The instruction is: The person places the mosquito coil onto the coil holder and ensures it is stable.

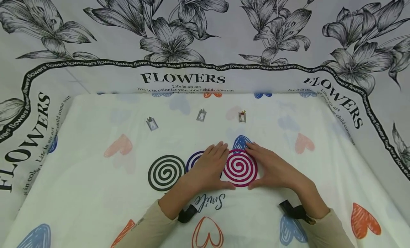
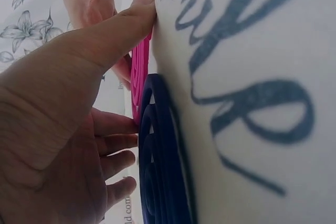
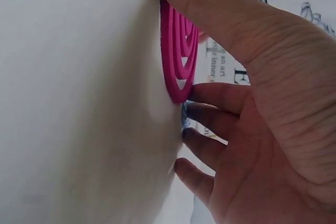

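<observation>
A pink mosquito coil (image 1: 240, 168) lies flat on the white cloth between both hands. My left hand (image 1: 209, 168) holds its left side, thumb at the near rim and fingers toward the far rim, while passing over a dark blue mosquito coil (image 1: 193, 159) and covering most of it. On the opposite side my right hand (image 1: 276, 167) holds the rim between thumb and fingers. The right wrist view shows the pink coil (image 3: 181, 56) beside the right thumb and index finger. Left of the blue one sits a dark green mosquito coil (image 1: 166, 172).
Three small metal coil stands lie farther back: a left one (image 1: 152, 124), a middle one (image 1: 201, 115) and a right one (image 1: 242, 116). The white cloth (image 1: 80, 191) bears printed hearts and lettering. Behind it hangs or lies a flower-printed cloth (image 1: 272, 79).
</observation>
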